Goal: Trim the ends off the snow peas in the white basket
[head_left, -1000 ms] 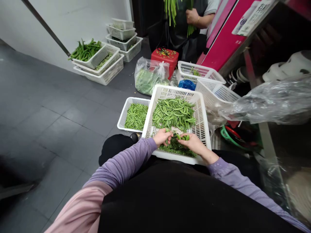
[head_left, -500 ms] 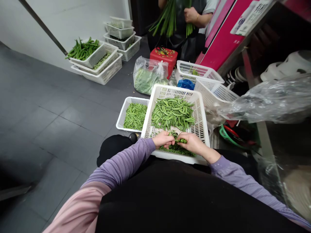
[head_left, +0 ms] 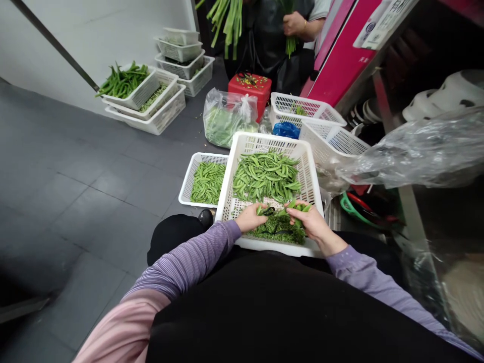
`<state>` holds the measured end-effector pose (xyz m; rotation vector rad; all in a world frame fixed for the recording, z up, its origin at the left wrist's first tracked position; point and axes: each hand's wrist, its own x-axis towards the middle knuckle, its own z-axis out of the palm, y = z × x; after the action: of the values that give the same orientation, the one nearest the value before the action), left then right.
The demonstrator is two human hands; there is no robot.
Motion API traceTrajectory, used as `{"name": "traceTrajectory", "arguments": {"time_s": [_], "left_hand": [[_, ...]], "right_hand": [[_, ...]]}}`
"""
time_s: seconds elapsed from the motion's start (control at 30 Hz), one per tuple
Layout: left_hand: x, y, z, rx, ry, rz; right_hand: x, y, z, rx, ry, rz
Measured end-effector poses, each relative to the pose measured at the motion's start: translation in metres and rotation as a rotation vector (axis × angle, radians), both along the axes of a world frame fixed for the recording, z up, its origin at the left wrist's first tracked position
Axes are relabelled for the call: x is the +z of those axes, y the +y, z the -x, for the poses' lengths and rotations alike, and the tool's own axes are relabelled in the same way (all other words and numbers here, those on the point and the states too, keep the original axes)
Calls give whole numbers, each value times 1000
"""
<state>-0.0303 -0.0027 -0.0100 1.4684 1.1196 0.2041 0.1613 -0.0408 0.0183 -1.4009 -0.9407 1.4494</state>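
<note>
A white perforated basket (head_left: 316, 196) sits at my lap with a heap of green pea pods (head_left: 266, 174) in its far part. Small green trimmings (head_left: 280, 229) lie in the near part. Above the trimmings, my left hand (head_left: 250, 218) is closed on a green pod (head_left: 260, 209). A dark piece shows by its fingertips; I cannot tell whether it is held. My right hand (head_left: 312, 222), a little apart from the left, is closed around several pea pods. To the left of the basket stands a smaller white tray (head_left: 184, 189) of pods.
Stacked white baskets (head_left: 170, 113) with green vegetables stand by the wall. A clear bag of greens (head_left: 223, 121), a red stool (head_left: 257, 96) and white baskets (head_left: 321, 111) are ahead. Another person's hand (head_left: 295, 25) grips long green stalks. Plastic sheeting (head_left: 423, 151) hangs at right.
My hands have drawn apart, the right one moving to the right with its pods. The other person's stalks have swung left. The view has shifted slightly.
</note>
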Motion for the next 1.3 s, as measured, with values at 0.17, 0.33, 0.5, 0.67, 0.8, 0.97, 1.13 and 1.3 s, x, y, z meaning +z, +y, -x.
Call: {"name": "traceTrajectory", "arguments": {"time_s": [0.17, 0.33, 0.5, 0.67, 0.8, 0.97, 1.13, 1.3], "left_hand": [[13, -1, -5, -206, -91, -126], [14, 0, 0, -400, 175, -517], [18, -9, 4, -620, 246, -786], [11, -11, 0, -242, 124, -644], [-4, -8, -3, -191, 229, -376], [-15, -4, -6, -72, 172, -248], [-14, -5, -12, -9, -152, -73], [-15, -8, -9, -79, -257, 93]], "right_hand": [[-9, -5, 8, 67, -48, 24], [0, -8, 1, 125, -728, -246], [11, -13, 8, 708, -1078, -490], [-11, -13, 28, 158, -396, -29], [-13, 4, -4, -441, 250, 164], [6, 16, -41, -473, 263, 70], [-8, -5, 27, -45, 25, 188], [-23, -11, 59, -41, -7, 97]]}}
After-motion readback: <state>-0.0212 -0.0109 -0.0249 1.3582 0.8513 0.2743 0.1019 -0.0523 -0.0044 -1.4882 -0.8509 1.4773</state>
